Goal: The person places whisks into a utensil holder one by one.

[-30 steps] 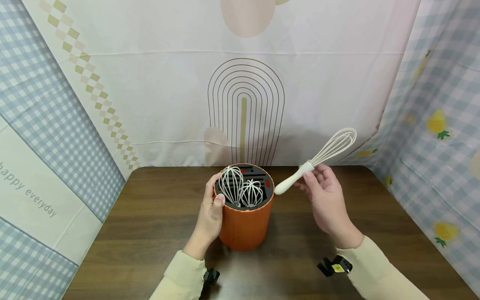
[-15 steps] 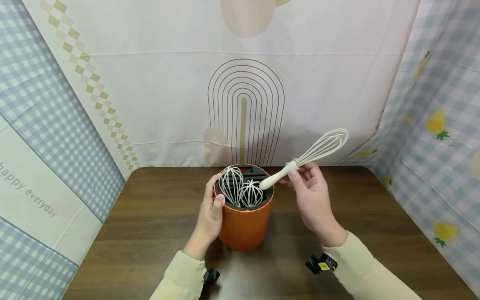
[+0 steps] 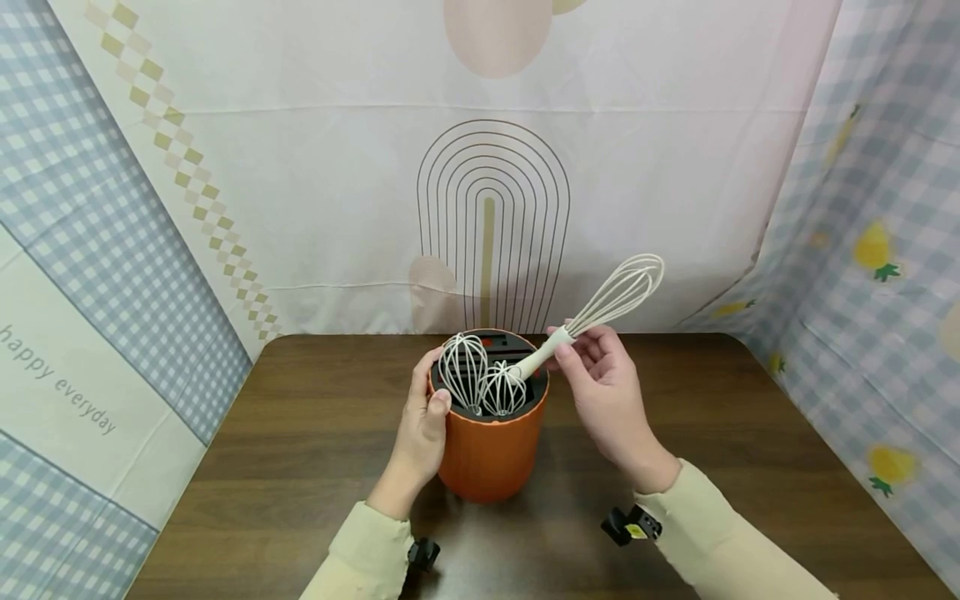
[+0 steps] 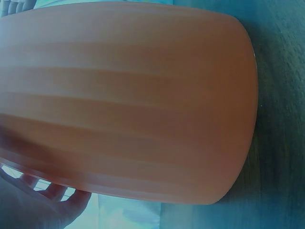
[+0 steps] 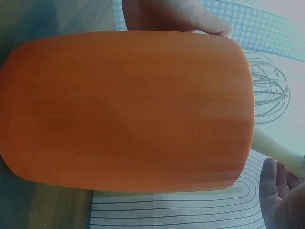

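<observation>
An orange ribbed holder (image 3: 491, 442) stands upright on the dark wooden table (image 3: 712, 417); it fills the left wrist view (image 4: 128, 105) and the right wrist view (image 5: 128, 109). Two white whisks (image 3: 480, 385) stand in its slotted black top, heads up. My left hand (image 3: 423, 425) grips the holder's left side, thumb on the rim. My right hand (image 3: 600, 387) pinches the white handle of a third whisk (image 3: 592, 312), tilted with its wire head up to the right and its handle end at the holder's top, beside the small whisk. In the right wrist view its handle (image 5: 276, 150) passes behind the rim.
Patterned cloth backdrops close in the table at the back (image 3: 487, 183), left (image 3: 90, 292) and right (image 3: 877, 233). Bare table surface lies on both sides of the holder. Black wrist camera mounts (image 3: 630, 527) sit on both sleeves.
My right hand has carried the third whisk leftward; its handle end went from right of the holder to over the holder's top. The left hand and holder stayed still.
</observation>
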A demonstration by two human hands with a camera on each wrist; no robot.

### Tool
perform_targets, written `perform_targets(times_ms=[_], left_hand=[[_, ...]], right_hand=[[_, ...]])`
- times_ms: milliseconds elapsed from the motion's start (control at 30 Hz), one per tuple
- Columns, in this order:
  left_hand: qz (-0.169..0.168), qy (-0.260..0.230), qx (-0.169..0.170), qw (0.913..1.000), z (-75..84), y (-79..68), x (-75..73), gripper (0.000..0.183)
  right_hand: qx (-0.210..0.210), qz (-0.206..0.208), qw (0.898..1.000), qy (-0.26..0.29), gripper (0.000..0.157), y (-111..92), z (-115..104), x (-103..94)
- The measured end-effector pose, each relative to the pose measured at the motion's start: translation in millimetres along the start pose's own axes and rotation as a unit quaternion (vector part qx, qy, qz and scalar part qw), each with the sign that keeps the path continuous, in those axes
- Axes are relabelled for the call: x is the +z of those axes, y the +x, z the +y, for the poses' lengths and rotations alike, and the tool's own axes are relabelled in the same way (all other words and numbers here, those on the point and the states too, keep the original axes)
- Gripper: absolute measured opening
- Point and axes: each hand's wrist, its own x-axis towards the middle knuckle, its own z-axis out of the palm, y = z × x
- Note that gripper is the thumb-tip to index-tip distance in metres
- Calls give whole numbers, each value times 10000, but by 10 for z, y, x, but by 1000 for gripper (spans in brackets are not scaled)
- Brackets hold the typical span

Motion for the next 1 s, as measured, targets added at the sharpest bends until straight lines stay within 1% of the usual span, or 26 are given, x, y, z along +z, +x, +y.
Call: perform_targets(times_ms=[167,400,533,633,767,833,1000], left_hand=[[-7,-19,-11,10000,23,-1,2,53],[-9,4,15,10000,20,-5,4,53],[-23,16,30,10000,5,-2,5,52],[-5,2,48,10000,-131,1,19,53],[35,28,94,9999,-343,2,34,53],[33,42,121,9999,-392,0,31,52],[-12,-35,248,9997,-442,3,29,51]], right_hand=[[-142,-147,9995,-221,31,3,-24,7],[-575,-198,9967,-542,33,-23,-25,24],[-639,-210,9956,-647,33,-30,-164,92],[-621,-245,9946,-794,31,-29,-269,139],[-494,-296,9938,-950,31,-25,-285,148],[-413,-309,9935,-1017,32,-26,-280,149],[-320,-362,9934,-1037,32,-31,-261,153]])
